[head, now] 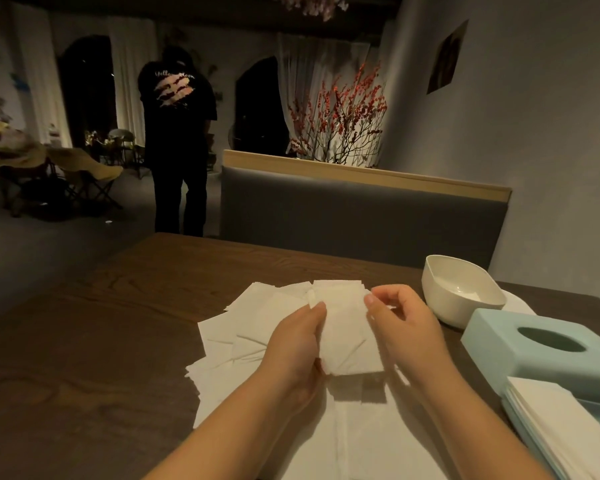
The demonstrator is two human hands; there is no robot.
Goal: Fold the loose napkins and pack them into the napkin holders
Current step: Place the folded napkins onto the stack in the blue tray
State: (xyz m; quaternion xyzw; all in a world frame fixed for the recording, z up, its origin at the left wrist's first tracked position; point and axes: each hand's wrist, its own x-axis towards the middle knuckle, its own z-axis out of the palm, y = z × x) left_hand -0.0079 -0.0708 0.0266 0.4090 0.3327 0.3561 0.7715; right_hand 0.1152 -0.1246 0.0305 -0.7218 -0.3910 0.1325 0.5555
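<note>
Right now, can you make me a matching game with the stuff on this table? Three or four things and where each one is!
Things:
1. white bowl
2. blue tissue box
3. folded napkin
4. loose napkins

Places:
A. spread on the table under the hands
B. held up between both hands
C. far right, beside the bench
D. right edge, in front of the bowl

Pairs: 1-C, 2-D, 3-B, 4-A

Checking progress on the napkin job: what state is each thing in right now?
left hand: holds the left edge of the napkin.
right hand: pinches its right edge.
napkin: lifted between both hands.
loose napkins: spread flat on the table.
white bowl: upright.
blue holder lid: off, lying beside.
holder base: open, stacked with napkins.
</note>
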